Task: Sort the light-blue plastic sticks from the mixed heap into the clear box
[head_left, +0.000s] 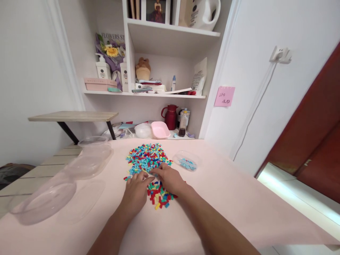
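The left hand (136, 187) and the right hand (167, 179) lie flat on the pile of little colored blocks (146, 159), fingers loose, gripping nothing. The pile sits in the middle of the pink desk (225, 198). A small clear dish (187, 161) with blue blocks is just right of it.

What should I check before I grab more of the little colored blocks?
1. Both hands, left hand and right hand, on the pile of blocks: ok.
2. Small dish beside the pile, holding only blue pieces: ok.
3. Empty clear containers on the left, within view: ok.
4. Blocks all on the pink table, none near the edge: ok.
5. Whether either hand already pinches a block: cannot tell.
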`<action>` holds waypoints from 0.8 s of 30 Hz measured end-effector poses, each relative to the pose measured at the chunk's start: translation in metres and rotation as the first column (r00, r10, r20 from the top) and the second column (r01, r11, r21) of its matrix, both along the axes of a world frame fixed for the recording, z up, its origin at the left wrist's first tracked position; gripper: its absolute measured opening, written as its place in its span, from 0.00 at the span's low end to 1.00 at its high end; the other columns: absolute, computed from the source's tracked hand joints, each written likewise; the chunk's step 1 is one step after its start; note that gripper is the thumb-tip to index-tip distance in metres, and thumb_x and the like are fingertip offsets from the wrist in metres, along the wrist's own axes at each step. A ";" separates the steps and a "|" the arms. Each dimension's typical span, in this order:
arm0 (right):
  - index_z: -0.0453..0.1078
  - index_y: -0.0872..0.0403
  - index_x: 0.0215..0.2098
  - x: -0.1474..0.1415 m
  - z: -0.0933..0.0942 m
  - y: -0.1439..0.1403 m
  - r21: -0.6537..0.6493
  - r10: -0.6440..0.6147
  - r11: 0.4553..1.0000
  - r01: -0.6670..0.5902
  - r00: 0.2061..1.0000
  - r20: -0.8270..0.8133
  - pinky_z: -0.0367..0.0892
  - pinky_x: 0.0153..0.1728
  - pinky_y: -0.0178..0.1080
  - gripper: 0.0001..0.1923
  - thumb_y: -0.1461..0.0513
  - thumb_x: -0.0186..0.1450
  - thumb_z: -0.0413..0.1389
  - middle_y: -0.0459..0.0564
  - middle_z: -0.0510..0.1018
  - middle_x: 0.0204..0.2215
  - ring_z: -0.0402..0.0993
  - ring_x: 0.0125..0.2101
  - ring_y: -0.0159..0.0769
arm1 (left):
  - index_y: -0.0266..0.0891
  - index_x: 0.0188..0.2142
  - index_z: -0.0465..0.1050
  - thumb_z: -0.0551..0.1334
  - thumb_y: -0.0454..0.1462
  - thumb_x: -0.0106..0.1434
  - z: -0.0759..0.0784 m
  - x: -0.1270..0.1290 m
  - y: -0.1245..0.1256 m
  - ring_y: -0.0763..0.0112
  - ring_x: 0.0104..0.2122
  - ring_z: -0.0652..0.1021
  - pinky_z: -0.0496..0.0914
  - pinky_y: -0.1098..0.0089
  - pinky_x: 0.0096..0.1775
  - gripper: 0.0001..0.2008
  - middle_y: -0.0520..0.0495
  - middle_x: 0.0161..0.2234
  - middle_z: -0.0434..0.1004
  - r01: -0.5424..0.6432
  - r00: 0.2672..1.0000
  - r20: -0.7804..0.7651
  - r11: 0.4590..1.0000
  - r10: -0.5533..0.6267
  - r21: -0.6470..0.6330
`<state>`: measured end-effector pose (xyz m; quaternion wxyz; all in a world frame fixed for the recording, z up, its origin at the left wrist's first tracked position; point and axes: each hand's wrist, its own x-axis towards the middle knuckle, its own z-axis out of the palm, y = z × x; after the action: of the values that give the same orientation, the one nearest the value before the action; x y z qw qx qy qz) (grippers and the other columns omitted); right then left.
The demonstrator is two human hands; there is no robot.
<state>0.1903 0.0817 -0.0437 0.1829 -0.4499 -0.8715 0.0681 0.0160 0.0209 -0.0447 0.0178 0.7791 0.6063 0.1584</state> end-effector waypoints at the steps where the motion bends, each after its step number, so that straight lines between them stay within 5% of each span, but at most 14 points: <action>1: 0.70 0.40 0.51 0.000 0.001 0.000 -0.009 -0.016 1.000 0.016 1.000 -0.013 0.59 0.33 0.33 0.16 0.61 0.68 0.48 0.47 0.70 0.43 0.69 0.37 0.35 | 0.54 0.52 0.72 0.49 0.25 0.58 0.000 0.000 0.001 0.62 0.50 0.69 0.61 0.61 0.49 0.29 0.48 0.52 0.70 -0.003 1.000 0.010 1.000 0.003 0.002; 7: 0.68 0.44 0.52 0.004 0.001 0.003 -0.010 -0.053 0.999 0.052 0.992 -0.111 0.60 0.35 0.32 0.16 0.62 0.69 0.47 0.48 0.70 0.45 0.70 0.38 0.33 | 0.50 0.54 0.70 0.48 0.26 0.61 -0.001 -0.001 0.002 0.63 0.51 0.69 0.62 0.62 0.50 0.27 0.47 0.53 0.70 -0.018 1.000 0.021 1.000 0.018 -0.010; 14: 0.69 0.39 0.51 0.002 -0.001 0.002 -0.011 -0.013 1.000 0.013 1.000 -0.018 0.57 0.31 0.33 0.17 0.63 0.67 0.48 0.47 0.69 0.41 0.69 0.35 0.34 | 0.46 0.54 0.70 0.49 0.27 0.61 -0.005 -0.002 0.005 0.62 0.51 0.69 0.63 0.62 0.49 0.25 0.46 0.53 0.70 -0.026 0.999 0.021 1.000 0.026 0.005; 24: 0.74 0.48 0.41 0.018 0.005 0.010 -0.060 -0.034 0.998 0.016 0.949 -0.312 0.61 0.39 0.34 0.13 0.68 0.62 0.52 0.47 0.71 0.38 0.68 0.36 0.33 | 0.47 0.51 0.72 0.49 0.28 0.61 -0.004 -0.005 0.003 0.62 0.50 0.69 0.62 0.60 0.50 0.24 0.47 0.52 0.71 0.005 0.999 0.050 1.000 -0.006 0.013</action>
<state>0.2081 0.0913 -0.0389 0.3067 -0.4494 -0.8234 0.1611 0.0115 0.0240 -0.0488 0.0286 0.7766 0.6025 0.1817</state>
